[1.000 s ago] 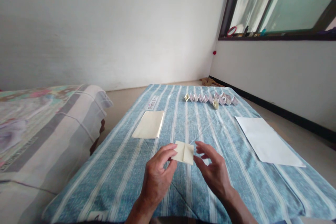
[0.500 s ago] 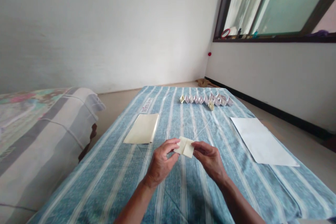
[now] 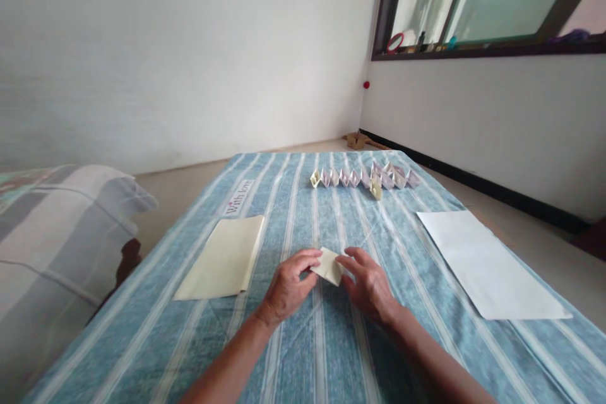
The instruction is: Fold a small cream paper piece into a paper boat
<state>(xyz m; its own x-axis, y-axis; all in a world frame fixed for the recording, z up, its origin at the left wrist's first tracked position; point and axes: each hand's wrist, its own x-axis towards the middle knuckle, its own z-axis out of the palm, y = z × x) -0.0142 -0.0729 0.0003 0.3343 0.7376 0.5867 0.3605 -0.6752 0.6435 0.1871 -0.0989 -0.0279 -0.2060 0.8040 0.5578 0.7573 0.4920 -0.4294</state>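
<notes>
A small folded piece of cream paper [image 3: 328, 267] is between my two hands, over the middle of the striped cloth. My left hand [image 3: 291, 287] pinches its left edge, thumb below and fingers above. On the other side, my right hand [image 3: 372, 284] has its fingertips on the right edge, with the thumb lower down at the corner. Farther off stand several folded paper pieces [image 3: 353, 178] in a zigzag row, mostly pale purple. A yellowish folded piece [image 3: 375, 189] sits in front of that row.
Cream sheets [image 3: 222, 255] lie to the left and white sheets [image 3: 487, 265] to the right, on the blue striped cloth [image 3: 303, 353]. "With love" is printed on the cloth [image 3: 239, 197]. A covered bed [image 3: 61, 233] stands at the left, beyond a gap.
The view has shifted a little. The folded paper has turned between my hands, and its centre crease no longer shows. My right hand's fingers have spread and moved over its right edge.
</notes>
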